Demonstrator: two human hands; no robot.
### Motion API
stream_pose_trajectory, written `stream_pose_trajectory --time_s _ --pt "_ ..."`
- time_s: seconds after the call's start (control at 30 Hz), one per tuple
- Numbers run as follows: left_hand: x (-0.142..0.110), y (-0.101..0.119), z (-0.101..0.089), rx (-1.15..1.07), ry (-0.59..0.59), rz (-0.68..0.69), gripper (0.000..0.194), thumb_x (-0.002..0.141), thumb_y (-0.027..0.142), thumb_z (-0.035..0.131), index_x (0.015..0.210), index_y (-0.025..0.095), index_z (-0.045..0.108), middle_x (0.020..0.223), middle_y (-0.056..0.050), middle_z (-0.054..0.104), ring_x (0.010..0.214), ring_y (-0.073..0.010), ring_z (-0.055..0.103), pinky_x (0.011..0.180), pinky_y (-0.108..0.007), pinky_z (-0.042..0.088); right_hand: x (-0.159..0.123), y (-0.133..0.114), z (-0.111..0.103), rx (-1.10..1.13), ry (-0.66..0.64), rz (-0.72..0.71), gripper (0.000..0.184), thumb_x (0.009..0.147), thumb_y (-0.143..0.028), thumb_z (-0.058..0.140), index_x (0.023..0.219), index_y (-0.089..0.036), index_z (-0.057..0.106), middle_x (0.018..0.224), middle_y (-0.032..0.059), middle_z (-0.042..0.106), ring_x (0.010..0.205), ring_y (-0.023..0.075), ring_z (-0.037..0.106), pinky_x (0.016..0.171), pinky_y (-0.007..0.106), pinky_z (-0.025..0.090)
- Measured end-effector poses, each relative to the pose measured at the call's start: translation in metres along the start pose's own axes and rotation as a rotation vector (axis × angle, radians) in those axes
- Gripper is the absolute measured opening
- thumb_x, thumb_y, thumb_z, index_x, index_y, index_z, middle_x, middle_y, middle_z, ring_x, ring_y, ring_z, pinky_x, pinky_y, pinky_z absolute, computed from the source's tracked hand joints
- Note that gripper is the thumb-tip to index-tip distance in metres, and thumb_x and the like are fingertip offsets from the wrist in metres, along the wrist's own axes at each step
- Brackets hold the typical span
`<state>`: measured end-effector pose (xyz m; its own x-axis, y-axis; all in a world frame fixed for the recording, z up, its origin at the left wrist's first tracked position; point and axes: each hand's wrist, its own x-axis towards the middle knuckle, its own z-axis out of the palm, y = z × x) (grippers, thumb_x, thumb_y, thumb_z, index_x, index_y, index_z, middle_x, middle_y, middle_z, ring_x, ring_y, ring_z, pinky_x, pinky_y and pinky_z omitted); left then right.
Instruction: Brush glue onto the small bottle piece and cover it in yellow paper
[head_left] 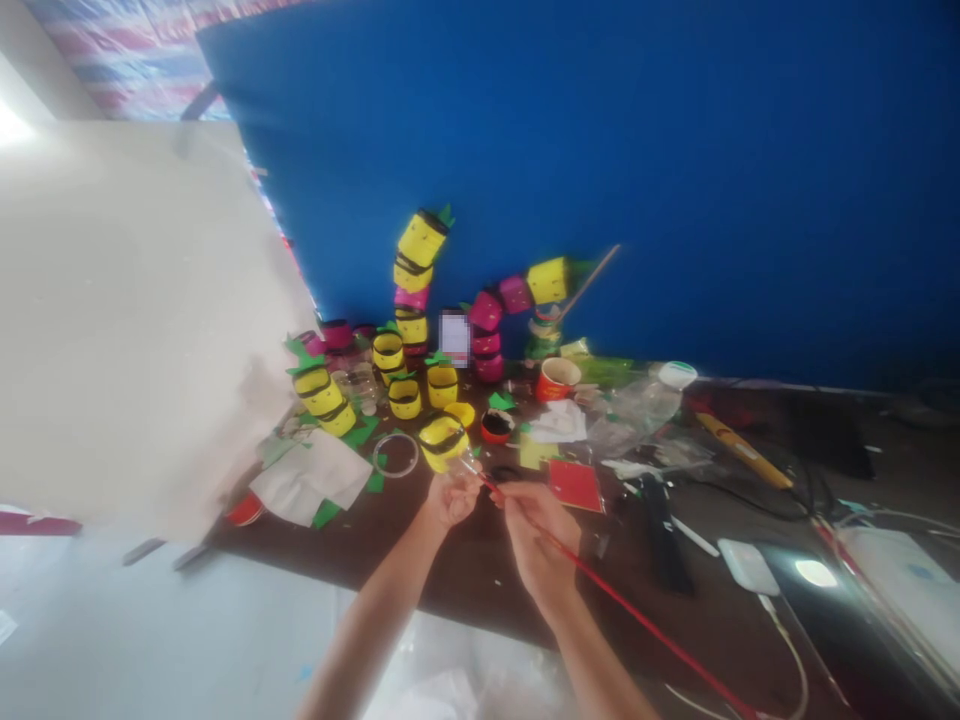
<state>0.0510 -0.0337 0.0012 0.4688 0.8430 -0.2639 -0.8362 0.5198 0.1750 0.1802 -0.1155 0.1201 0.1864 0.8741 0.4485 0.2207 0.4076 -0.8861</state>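
My left hand is closed, its fingers at the near end of a small yellow-wrapped cup with a black band round its rim. The cup is tilted, and its near end looks clear. Just to the right, my right hand is closed around a thin red stick or cord. One end of the red length points at the near side of the cup; the rest runs back to the lower right. Blur hides whether that tip touches the cup.
Stacked yellow and magenta cups stand behind my hands. A red paper cup, tape roll, red square, white paper and yellow-handled cutter lie around. A blue panel rises behind the dark table.
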Motion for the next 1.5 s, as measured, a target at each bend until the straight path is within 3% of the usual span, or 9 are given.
stream_pose_trajectory --time_s 0.23,0.37,0.5,0.77,1.5 --pt "-0.001 0.001 0.006 -0.013 0.067 -0.093 0.026 0.092 0.027 0.036 0.079 0.015 0.054 0.059 0.002 0.044 0.04 -0.0033 0.039 0.031 -0.008 0.032 -0.001 0.001 -0.002 -0.054 0.096 0.013 0.01 0.085 -0.026 0.057 0.083 -0.021 0.065 0.075 0.0033 0.07 0.067 0.0171 0.069 0.063 0.027 0.057" --pt "0.0 0.001 0.006 -0.02 0.083 -0.079 0.027 0.093 0.03 0.035 0.083 0.016 0.055 0.061 0.002 0.045 0.04 -0.0034 0.037 0.031 -0.01 0.033 0.003 0.006 -0.001 -0.031 0.011 0.0 0.01 0.085 -0.027 0.057 0.08 -0.021 0.064 0.071 0.0032 0.069 0.064 0.017 0.068 0.058 0.026 0.056" --pt "-0.001 0.001 0.007 -0.039 0.085 -0.053 0.023 0.092 0.029 0.04 0.081 0.016 0.055 0.063 0.003 0.043 0.039 -0.002 0.035 0.034 -0.009 0.035 0.011 0.009 -0.01 0.011 0.028 -0.038 0.01 0.085 -0.029 0.058 0.083 -0.021 0.064 0.072 0.0039 0.07 0.065 0.0178 0.069 0.06 0.028 0.058" --pt "0.002 -0.002 0.009 -0.075 0.068 -0.024 0.022 0.091 0.026 0.038 0.084 0.015 0.056 0.069 -0.001 0.048 0.051 -0.0053 0.044 0.037 -0.008 0.038 0.031 0.013 -0.026 -0.04 -0.17 -0.16 0.008 0.082 -0.023 0.059 0.084 -0.022 0.066 0.082 0.0052 0.071 0.074 0.0172 0.069 0.066 0.028 0.058" --pt "0.002 0.004 -0.001 -0.014 0.012 -0.124 0.032 0.093 0.025 0.031 0.082 0.014 0.059 0.064 -0.002 0.051 0.04 -0.003 0.041 0.03 -0.008 0.03 0.029 0.019 -0.029 -0.169 -0.117 -0.145 0.007 0.082 -0.021 0.059 0.082 -0.022 0.066 0.076 0.0029 0.07 0.068 0.016 0.068 0.064 0.026 0.057"
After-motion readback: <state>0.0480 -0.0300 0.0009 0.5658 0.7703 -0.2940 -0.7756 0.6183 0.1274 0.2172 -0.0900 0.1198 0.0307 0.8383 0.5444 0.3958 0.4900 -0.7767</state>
